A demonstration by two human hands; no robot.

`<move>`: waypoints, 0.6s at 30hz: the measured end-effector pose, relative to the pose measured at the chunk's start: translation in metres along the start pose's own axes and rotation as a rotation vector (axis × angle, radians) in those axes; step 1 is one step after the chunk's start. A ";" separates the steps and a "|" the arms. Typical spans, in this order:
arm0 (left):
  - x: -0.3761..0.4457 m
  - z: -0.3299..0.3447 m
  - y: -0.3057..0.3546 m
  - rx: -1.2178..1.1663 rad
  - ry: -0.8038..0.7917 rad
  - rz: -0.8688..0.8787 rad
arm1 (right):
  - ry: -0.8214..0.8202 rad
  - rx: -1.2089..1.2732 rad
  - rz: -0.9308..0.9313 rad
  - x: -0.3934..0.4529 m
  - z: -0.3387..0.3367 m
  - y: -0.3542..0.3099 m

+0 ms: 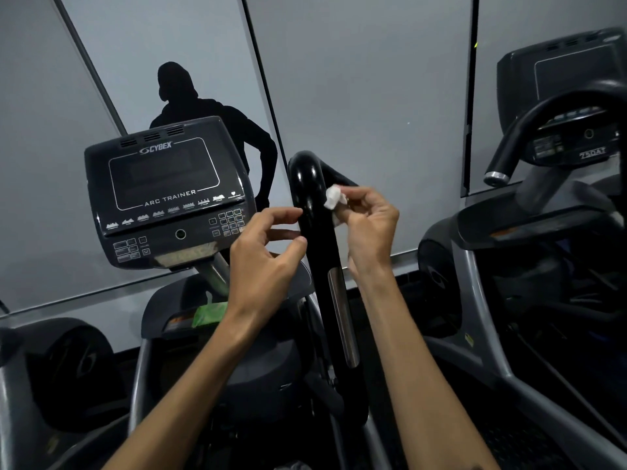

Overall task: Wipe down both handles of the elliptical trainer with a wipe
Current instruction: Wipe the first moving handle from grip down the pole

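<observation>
A glossy black handle [310, 198] of the elliptical trainer rises in the middle of the view, with a silver strip [342, 313] lower down its shaft. My right hand [368, 228] pinches a small crumpled white wipe [334, 198] against the handle's right side near the top bend. My left hand [268, 252] sits on the left side of the handle, fingers loosely curled, fingertips touching the shaft. The trainer's other handle is out of view.
The trainer's console [166, 195], marked ARC TRAINER, stands to the left. A green wipe pack [208, 315] lies on the housing below it. A second machine with a curved black handle [519, 137] stands at the right. Grey wall panels lie behind.
</observation>
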State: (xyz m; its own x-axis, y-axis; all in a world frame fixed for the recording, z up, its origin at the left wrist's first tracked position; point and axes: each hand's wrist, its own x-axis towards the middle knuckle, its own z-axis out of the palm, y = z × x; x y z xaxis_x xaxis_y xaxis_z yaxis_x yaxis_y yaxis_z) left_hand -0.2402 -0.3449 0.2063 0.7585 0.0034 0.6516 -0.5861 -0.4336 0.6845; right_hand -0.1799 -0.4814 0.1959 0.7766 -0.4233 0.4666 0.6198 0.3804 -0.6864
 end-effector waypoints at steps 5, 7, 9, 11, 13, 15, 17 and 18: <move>-0.003 -0.004 -0.003 0.066 -0.048 0.066 | -0.091 0.080 0.057 -0.003 -0.013 0.011; -0.004 -0.003 -0.006 0.124 -0.100 0.108 | -0.148 0.090 0.109 -0.020 -0.034 0.018; -0.005 0.002 -0.009 0.194 -0.116 0.151 | -0.151 0.099 0.139 -0.019 -0.035 0.021; -0.007 0.005 -0.012 0.286 -0.097 0.185 | -0.117 0.091 0.124 -0.004 -0.020 0.020; -0.007 0.005 -0.014 0.386 -0.062 0.216 | -0.095 0.152 0.140 0.010 -0.005 0.019; -0.005 0.004 -0.016 0.459 -0.046 0.247 | -0.122 0.196 0.180 0.010 -0.006 0.021; -0.003 0.003 -0.015 0.515 -0.044 0.274 | -0.190 0.185 0.205 -0.004 -0.022 0.028; -0.002 0.003 -0.014 0.540 -0.045 0.283 | -0.217 0.196 0.238 -0.013 -0.031 0.029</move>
State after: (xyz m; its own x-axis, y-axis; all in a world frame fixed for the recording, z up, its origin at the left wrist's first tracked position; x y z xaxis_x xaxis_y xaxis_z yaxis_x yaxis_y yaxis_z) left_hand -0.2330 -0.3417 0.1942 0.6125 -0.2118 0.7616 -0.5486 -0.8075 0.2167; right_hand -0.1756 -0.4905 0.1526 0.8942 -0.1282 0.4288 0.4129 0.6063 -0.6796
